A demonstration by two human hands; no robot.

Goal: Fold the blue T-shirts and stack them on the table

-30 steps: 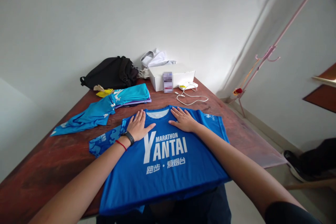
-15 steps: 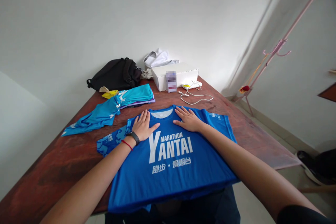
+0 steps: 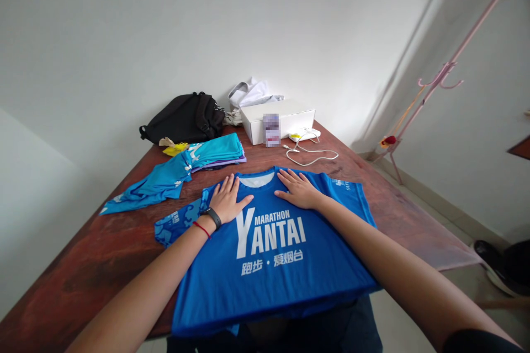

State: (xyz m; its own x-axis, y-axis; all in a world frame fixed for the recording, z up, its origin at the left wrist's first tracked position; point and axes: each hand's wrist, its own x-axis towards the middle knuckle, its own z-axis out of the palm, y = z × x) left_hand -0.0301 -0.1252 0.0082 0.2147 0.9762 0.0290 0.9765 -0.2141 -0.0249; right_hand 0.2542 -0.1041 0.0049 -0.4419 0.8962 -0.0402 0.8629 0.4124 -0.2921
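A blue T-shirt (image 3: 269, 287) with white "Marathon Yantai" lettering lies spread face up, its collar away from me and its hem hanging over the near table edge. My left hand (image 3: 227, 199) rests flat on the shirt left of the collar, fingers apart, with a black band and a red string on the wrist. To the right of the collar, my right hand (image 3: 298, 188) also lies flat with its fingers spread. Neither hand grips the cloth. Beyond the left sleeve is a pile of folded clothes (image 3: 217, 149), with a lighter blue garment trailing off its left side.
Along the wall on the reddish wooden table (image 3: 91, 265) are a black backpack (image 3: 178, 118), a white box (image 3: 285, 116), white cloth (image 3: 252, 92) and a white device (image 3: 304, 134) with a cable. A pink stand (image 3: 443, 71) and shoes (image 3: 505, 267) are at the right.
The whole view has shifted very slightly, so things appear a little further right. Both hands keep the same places on the shirt.
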